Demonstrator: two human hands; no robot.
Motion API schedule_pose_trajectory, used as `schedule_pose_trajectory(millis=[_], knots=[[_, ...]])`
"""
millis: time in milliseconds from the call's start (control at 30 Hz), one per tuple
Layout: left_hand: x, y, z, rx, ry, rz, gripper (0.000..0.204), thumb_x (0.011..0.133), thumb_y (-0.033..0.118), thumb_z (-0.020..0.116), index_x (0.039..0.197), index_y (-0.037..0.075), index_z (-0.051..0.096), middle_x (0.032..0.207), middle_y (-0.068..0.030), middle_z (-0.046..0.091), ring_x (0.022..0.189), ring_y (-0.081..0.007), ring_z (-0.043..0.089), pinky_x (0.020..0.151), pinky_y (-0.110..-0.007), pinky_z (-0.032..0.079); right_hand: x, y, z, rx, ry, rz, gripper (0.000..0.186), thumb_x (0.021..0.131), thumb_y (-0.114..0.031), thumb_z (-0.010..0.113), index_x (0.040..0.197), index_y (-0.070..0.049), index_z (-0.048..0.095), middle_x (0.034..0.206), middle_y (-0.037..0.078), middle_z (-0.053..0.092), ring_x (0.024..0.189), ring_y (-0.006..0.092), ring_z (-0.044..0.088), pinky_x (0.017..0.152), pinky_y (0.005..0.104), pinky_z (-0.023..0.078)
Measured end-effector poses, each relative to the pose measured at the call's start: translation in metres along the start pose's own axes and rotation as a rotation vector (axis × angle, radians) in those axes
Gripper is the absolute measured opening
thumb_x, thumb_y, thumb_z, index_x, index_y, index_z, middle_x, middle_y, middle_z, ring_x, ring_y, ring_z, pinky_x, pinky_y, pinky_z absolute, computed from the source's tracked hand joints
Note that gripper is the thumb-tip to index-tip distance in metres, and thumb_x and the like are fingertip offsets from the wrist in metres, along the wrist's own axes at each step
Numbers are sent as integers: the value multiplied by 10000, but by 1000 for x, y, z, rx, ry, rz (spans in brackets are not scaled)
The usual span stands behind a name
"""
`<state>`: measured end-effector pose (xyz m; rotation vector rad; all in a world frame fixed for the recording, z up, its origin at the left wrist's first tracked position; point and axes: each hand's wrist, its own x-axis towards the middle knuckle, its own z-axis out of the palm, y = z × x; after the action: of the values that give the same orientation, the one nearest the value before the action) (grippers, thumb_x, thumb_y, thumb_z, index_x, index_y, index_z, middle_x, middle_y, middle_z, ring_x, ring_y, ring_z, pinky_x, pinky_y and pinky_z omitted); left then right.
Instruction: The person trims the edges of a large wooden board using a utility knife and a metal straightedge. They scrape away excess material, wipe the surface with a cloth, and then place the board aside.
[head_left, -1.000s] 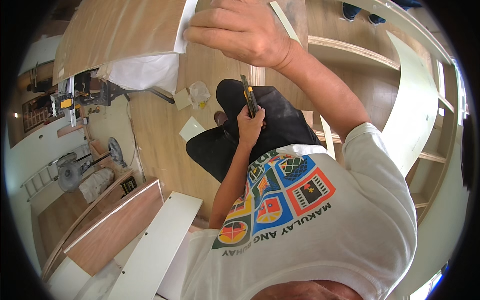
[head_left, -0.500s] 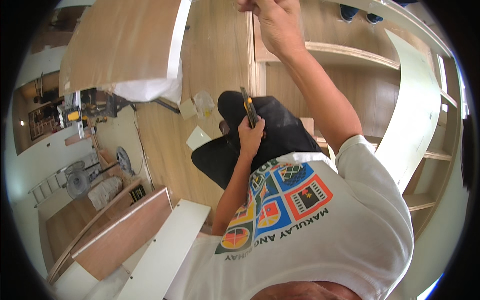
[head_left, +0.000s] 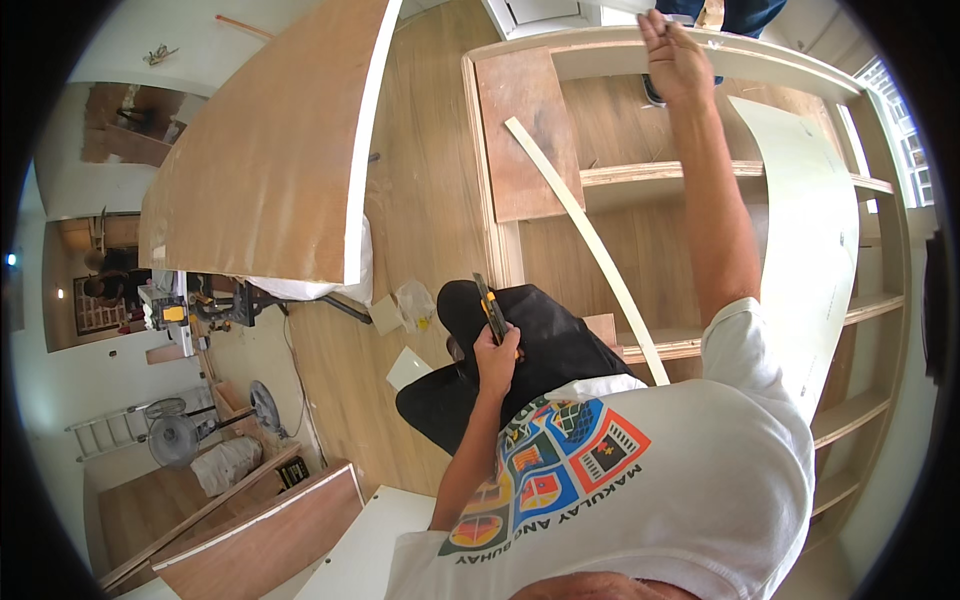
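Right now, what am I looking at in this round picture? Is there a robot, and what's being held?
No robot: a person works barehanded, seen by a wide camera worn on the head and looking down, so straight edges bend. The left hand holds a black-and-yellow utility knife, blade out, over the dark trousers. The right hand stretches out toward the far edge of a wooden frame; whether it grips anything is unclear. A narrow pale strip and a large pale sheet lie across the frame. A brown panel is at left.
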<state>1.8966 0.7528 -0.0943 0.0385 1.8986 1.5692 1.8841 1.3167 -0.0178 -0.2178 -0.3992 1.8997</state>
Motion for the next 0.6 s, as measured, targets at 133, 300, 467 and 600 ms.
schedule_pose_trajectory(millis=[133,300,467,600], knots=[[3,-7,-3,14,18,6,64,913,82,683,901,55,626,711,30,555,564,-63,532,526,-233,464,26,-51,-13,-158,102,-57,315,873,-55,637,1171,-127,710,1126,27,700,980,262,687,854,310,543],[2,0,3,-30,4,-18,66,915,86,690,907,57,630,713,29,560,567,-62,537,536,-234,472,-23,-108,-51,-456,176,-65,317,996,-216,482,1198,-30,641,1017,101,666,950,222,649,904,362,519],[-5,1,5,-72,11,8,74,922,89,691,924,51,627,726,18,574,572,-68,542,549,-232,475,-116,-85,-103,-794,-79,224,400,1061,-324,413,1115,-19,666,715,9,492,691,159,479,730,326,446],[-11,6,5,-72,2,23,77,925,87,689,935,45,625,742,4,589,591,-81,562,561,-231,477,-178,-33,-136,-1737,-142,-68,200,908,-98,637,1082,-24,702,778,77,629,810,223,631,728,409,508]])
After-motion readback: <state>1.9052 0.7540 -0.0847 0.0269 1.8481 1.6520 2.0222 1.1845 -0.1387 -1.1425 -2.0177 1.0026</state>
